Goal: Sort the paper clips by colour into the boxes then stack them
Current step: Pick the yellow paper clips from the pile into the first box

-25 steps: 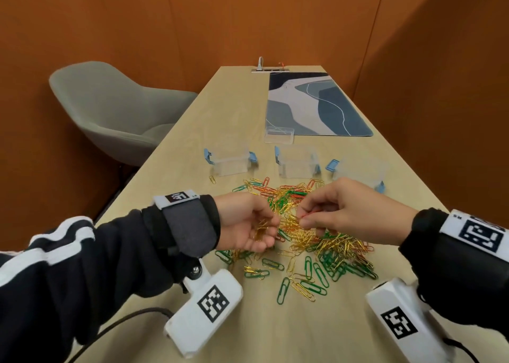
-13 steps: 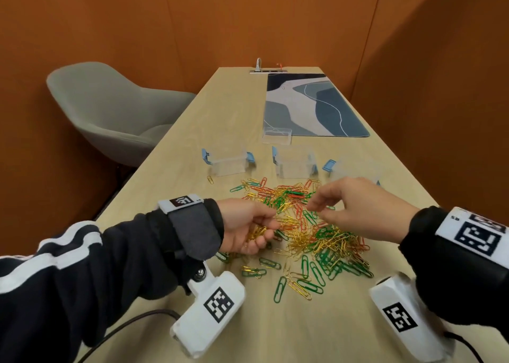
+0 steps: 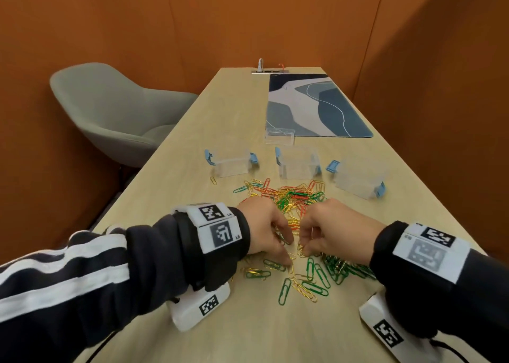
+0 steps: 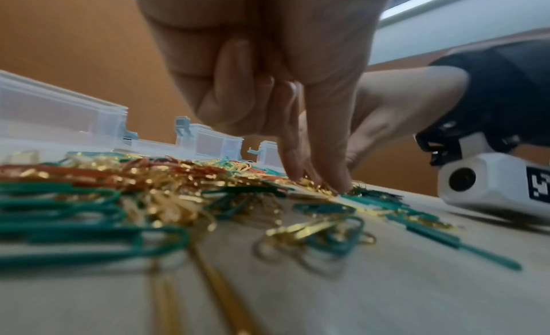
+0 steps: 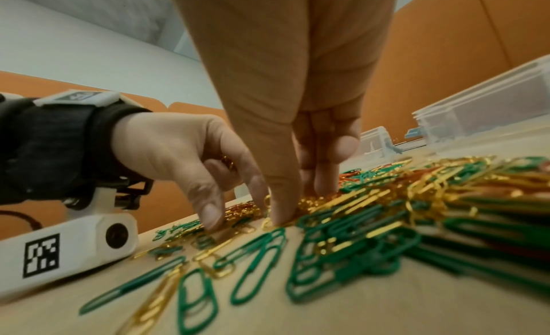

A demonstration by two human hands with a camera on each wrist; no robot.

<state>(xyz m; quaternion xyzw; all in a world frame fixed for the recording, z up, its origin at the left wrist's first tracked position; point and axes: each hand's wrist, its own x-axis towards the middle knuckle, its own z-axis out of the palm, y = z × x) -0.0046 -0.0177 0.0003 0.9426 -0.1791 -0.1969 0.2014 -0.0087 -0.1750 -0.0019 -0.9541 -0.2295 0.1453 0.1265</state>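
Both hands down in the near half of the paper clip pile [image 3: 297,219], mid-tabletop. Left hand [image 3: 264,230]: fingertips [image 4: 342,182] on gold clips, a few gold clips tucked in its curled fingers per the right wrist view, so its grip is grasping gold clips. Right hand [image 3: 336,230]: thumb and fingertips [image 5: 279,213] closed down on a gold clip at the pile's near edge; grip looks like a pinch on it, lift not confirmed. Hands nearly touching.

Edges/room: bare tabletop [image 3: 248,332] between pile and near edge; left edge near the leftmost box, right edge near the rightmost. Free strip between pile and boxes is thin.

Counts: 3 clear boxes with blue latches in a row behind the pile: left box [image 3: 231,163], middle box [image 3: 298,164], right box [image 3: 358,179], no clips visible inside any. 1 clear lid [image 3: 279,136] behind the middle box, at the mat's near edge. Clips green, gold, red, too many to count; 1 stray gold clip [image 3: 213,180] by the left box.

Surface: light wood tabletop, blue-grey desk mat [image 3: 316,106] far right. Orange walls, 1 grey chair [image 3: 115,112] left.
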